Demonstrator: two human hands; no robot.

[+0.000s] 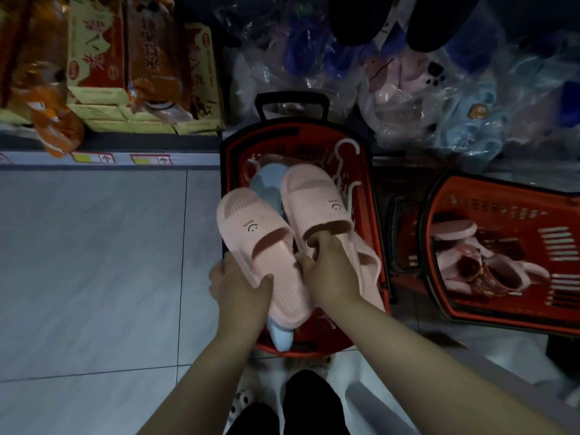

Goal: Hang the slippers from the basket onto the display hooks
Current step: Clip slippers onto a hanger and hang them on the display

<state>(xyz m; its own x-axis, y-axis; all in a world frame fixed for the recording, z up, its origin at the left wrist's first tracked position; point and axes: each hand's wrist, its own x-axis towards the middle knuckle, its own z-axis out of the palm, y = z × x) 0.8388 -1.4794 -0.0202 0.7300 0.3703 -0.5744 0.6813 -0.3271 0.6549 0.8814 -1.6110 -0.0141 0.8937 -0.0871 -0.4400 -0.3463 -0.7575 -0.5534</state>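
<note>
Two pink slippers with a small smile print are held above the red basket [230,158] on the floor. My left hand [238,282] grips the heel end of the left pink slipper [251,227]. Fingers of my right hand [329,268] are hooked under the strap of the right pink slipper [314,199], gripping it. Below them in the basket lie a light blue slipper [266,183], more pink ones and white plastic hangers [343,152]. No display hooks are in sight.
A second red basket [502,312] with pink slippers lies tipped at the right. Bagged slippers [439,98] are piled behind the baskets. At the left a shelf carries boxes [97,58] above grey floor tiles. My dark trouser legs stand at the bottom edge.
</note>
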